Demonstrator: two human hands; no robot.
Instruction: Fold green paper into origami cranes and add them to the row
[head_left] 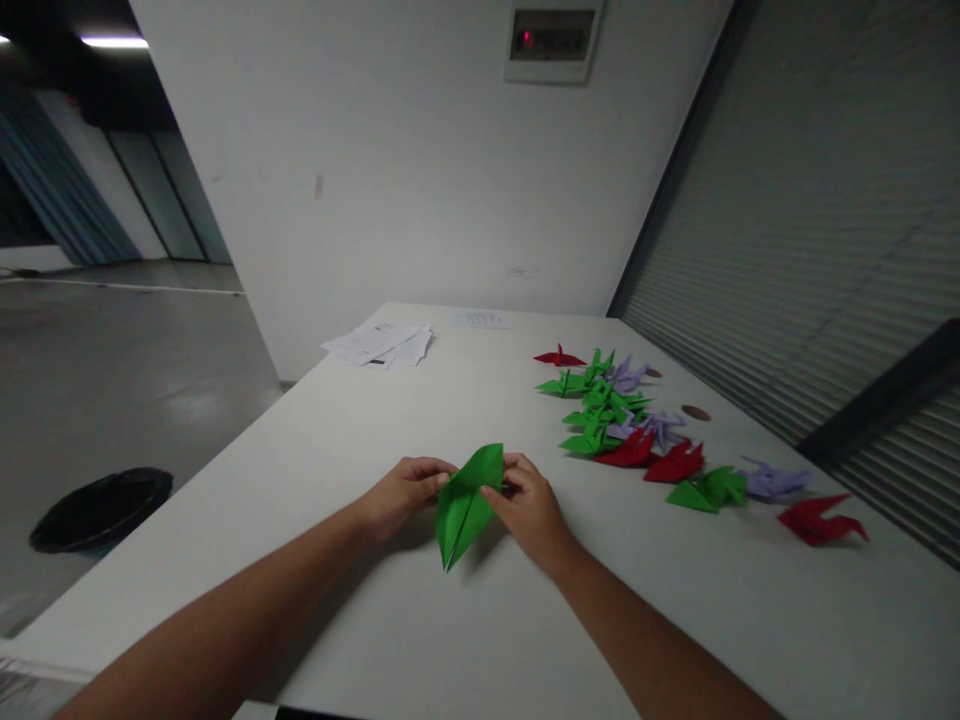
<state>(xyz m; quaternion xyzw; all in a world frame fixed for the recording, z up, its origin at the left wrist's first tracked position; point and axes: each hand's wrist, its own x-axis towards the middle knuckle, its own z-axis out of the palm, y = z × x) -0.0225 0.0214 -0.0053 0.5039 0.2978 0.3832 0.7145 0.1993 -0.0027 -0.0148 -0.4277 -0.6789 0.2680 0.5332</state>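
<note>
A partly folded green origami paper (pixel 463 505) is held up just over the white table, between my two hands. It is a long diamond shape with a pointed lower end and a crease down its middle. My left hand (pixel 409 492) pinches its left edge between thumb and fingers. On the opposite edge, my right hand (pixel 534 505) grips it, the thumb lying on the front face and the fingers behind. Part of the fingers of both hands is hidden by the paper.
Several folded paper cranes in green (pixel 600 405), red (pixel 821 520) and lilac (pixel 772 480) lie along the right of the white table (pixel 315 590). Printed sheets (pixel 379 343) rest at the far left. A black-lined bin (pixel 101 510) stands on the floor. Blinds (pixel 817 250) border the right side.
</note>
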